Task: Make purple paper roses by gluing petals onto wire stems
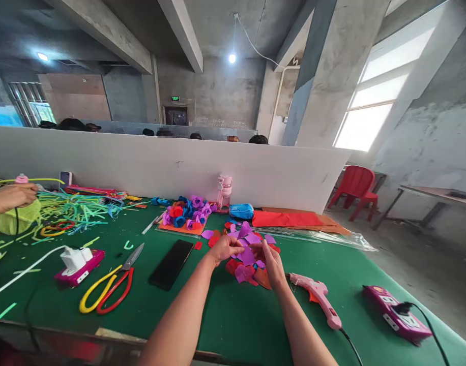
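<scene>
Over a pile of loose purple, red and blue paper petals (243, 273) are both my hands. My left hand (224, 250) has its thumb and fingers pressed together at a purple petal (247, 255). My right hand (271, 262) faces it from the other side, fingers bent and close together; whatever they hold is hidden among the petals. To the right lies a pink glue gun (320, 296) with its nozzle toward my right hand. Finished-looking paper roses (187, 211) in purple, blue and red sit on an orange sheet (183, 229) behind the left hand.
On the green table (233, 325) lie a black phone (172, 264), scissors (116, 282) and purple power strips (397, 312) (80, 267). Red paper (286, 219), a blue packet (241, 211) and a pink bottle (225, 190) stand near the white partition (172, 162). Another person's hand (17, 197) works at left.
</scene>
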Tool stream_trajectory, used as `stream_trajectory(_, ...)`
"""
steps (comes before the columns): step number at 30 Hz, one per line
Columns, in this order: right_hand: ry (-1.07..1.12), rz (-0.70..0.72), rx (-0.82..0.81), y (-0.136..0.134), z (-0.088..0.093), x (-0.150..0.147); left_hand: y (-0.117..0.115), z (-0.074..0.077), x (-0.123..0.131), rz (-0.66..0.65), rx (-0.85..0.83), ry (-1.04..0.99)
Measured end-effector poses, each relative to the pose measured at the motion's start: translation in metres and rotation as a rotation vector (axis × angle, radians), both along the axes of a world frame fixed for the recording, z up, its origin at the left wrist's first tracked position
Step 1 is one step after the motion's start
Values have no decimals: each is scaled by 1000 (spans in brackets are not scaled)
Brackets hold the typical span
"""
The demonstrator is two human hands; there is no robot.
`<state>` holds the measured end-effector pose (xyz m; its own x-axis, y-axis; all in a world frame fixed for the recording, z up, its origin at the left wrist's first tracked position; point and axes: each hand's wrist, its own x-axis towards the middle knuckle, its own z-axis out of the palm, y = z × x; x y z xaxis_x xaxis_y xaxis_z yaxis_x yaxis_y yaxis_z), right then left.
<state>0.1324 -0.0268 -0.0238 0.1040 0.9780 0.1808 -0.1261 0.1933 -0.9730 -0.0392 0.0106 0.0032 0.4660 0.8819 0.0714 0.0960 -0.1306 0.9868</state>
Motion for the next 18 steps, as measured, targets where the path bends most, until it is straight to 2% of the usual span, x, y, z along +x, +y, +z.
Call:
stream_trajectory(5, 35, 141, -33, -2, 7, 1, -1, 1, 9, 94, 57, -1)
stream_trajectory(10, 5, 122, -88, 3, 8, -1, 1, 5, 9, 210, 68, 7)
stream_trajectory(14, -88, 148, -83, 2, 5, 2, 1, 7, 7, 210, 57, 65)
stream_trajectory(18, -168, 153, -47, -2, 10, 2, -1, 8, 8, 171, 59, 115)
